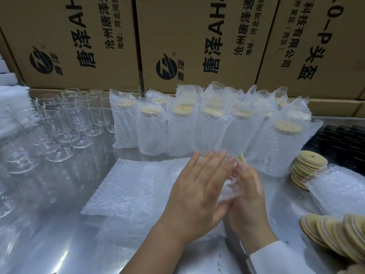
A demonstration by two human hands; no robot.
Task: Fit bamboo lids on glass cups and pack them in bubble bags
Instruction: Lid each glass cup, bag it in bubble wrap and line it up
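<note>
Cardboard cartons (79, 36) printed with black characters stand along the back of a shiny metal table (59, 224). At the far left, rows of empty glasses (65, 123) stand upright and close together. To their right a stack of flat bubble bags (126, 186) lies on the table in front of the person. Behind it, against the cartons, stands a crowd of packed cups (179, 131), each upright in a bubble bag with a pale round lid showing at the top.

In the middle, just in front of the packed cups, the left hand (197, 186) is held flat. Its fingers are straight and lie side by side, and the palm presses on the left side of the glass cup (230, 186). That cup sits between the two palms, above the table, its far end tilted away from the person. A bamboo lid (242, 161) shows edge-on at that far end. The right hand (248, 194) grips the cup from the right with one fingertip up near the lid. Its other fingers curl behind the glass, mostly hidden. A white sleeve (276, 258) covers the right wrist.

Further right, a leaning stack of loose lids (310, 167) rests against more bubble bags (343, 192). A fanned row of lids (335, 236) lies at the bottom right corner. Dark ridged objects (347, 135) sit at the right edge, too unclear to identify.
</note>
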